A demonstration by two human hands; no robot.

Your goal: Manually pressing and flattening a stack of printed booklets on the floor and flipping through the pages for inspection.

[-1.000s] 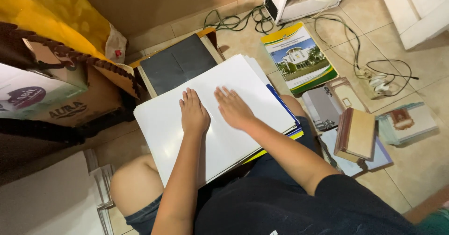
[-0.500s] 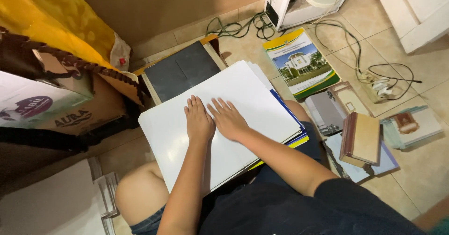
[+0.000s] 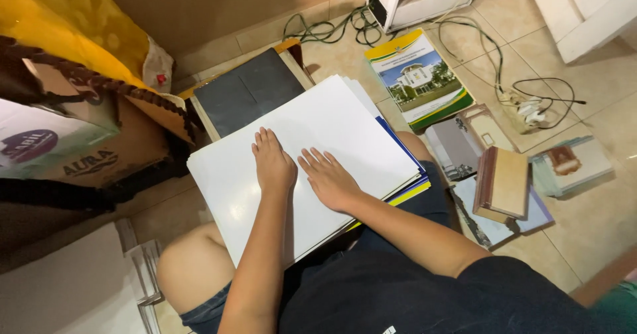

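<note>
A big white sheet [image 3: 332, 121] tops a stack of papers and folders resting on my lap, with blue and yellow edges showing at its right side. My left hand [image 3: 272, 165] lies flat on the sheet, fingers together and pointing away from me. My right hand [image 3: 330, 179] lies flat just beside it, fingers slightly spread. Neither hand holds anything. A dark grey board [image 3: 249, 88] sticks out from behind the stack.
A cardboard box [image 3: 73, 155] and yellow cloth [image 3: 73, 15] stand at the left. On the tiled floor to the right lie a green and yellow booklet [image 3: 418, 78], a brown book [image 3: 502, 182], other booklets, and cables [image 3: 511, 88]. White papers [image 3: 73, 287] lie at the lower left.
My right hand has slid down the sheet and closer to my left hand. The view has shifted a little; the stack stays on my lap.
</note>
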